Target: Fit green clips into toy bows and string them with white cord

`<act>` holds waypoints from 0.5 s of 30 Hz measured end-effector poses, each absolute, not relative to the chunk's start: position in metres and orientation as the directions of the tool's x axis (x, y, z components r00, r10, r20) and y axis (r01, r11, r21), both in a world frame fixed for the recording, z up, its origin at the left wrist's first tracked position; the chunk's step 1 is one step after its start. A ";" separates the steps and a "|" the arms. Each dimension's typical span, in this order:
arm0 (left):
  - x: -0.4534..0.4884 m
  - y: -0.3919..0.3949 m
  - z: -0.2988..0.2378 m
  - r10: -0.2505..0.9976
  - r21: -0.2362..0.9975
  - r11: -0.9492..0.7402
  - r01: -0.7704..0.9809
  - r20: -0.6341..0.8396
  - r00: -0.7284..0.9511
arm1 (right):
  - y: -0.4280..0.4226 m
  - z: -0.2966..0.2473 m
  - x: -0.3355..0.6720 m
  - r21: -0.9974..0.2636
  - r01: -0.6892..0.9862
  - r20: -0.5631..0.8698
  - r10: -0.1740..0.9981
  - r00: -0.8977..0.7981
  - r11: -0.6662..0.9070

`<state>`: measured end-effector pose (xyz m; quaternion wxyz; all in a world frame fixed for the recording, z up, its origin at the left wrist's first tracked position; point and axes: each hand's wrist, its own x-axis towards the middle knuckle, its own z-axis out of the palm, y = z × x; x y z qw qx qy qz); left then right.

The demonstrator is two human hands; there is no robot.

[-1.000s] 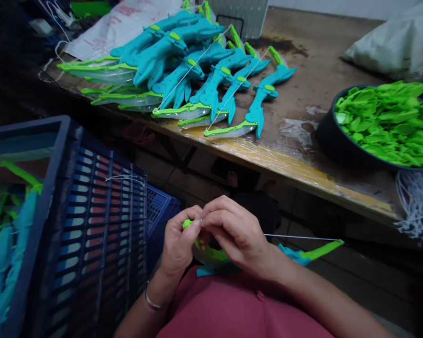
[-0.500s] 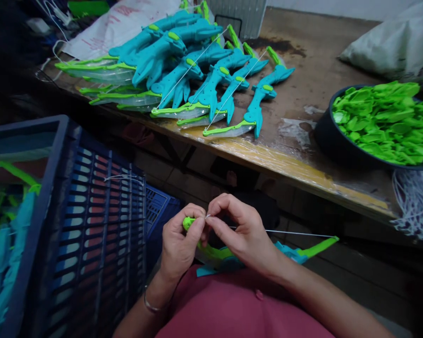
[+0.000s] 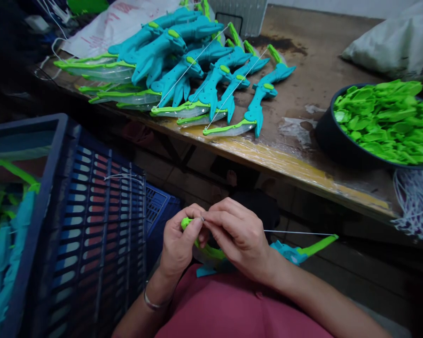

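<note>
Teal-and-lime plastic toy bow (image 3: pixel 289 252) lies across the person's lap against the red shirt (image 3: pixel 239 310), below the table's edge. A thin white string (image 3: pixel 299 232) runs taut from its right limb tip toward the hands.

The likely trouble is at the left tip. The string end is pinched in a very small grip, so a slip of the fingertips could let it spring back along the bow. A harder pull could flex the slim green limb or tip the bow off the lap, since nothing else steadies it.

The left hand (image 3: pixel 178 246) is closed around the lime left tip, thumb and forefinger pressed on it. The right hand (image 3: pixel 241 239) is curled, its fingertips nipping the string end right at that tip, so the two hands touch.

The bow has a teal grip section and lime limbs. Its middle is hidden under the right hand.

To the left stands a dark blue slatted plastic crate (image 3: pixel 91 225) with more teal pieces inside. On the worn brown wooden table (image 3: pixel 285 164) ahead lies a heap of strung teal bows (image 3: pixel 204 80). Farther right are a black round bowl (image 3: pixel 324 136) full of small lime parts and a bundle of loose white strings (image 3: pixel 416 202).
</note>
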<state>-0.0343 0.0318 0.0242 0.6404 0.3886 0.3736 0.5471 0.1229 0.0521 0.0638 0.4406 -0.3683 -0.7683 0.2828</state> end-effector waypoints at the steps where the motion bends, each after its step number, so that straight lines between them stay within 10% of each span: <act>1: -0.034 0.032 0.024 0.991 0.908 0.097 -0.408 -0.051 0.122 | 0.053 0.064 0.123 -0.758 0.309 0.473 0.811 -0.345 0.574; 8: -0.035 0.034 0.022 0.995 0.928 0.073 -0.366 -0.041 0.095 | 0.053 0.056 0.121 -0.571 0.417 0.586 0.707 -0.397 0.707; 15: -0.033 0.034 0.021 0.993 0.895 0.095 -0.436 -0.054 0.104 | 0.051 0.055 0.119 -0.787 0.273 0.486 0.829 -0.277 0.553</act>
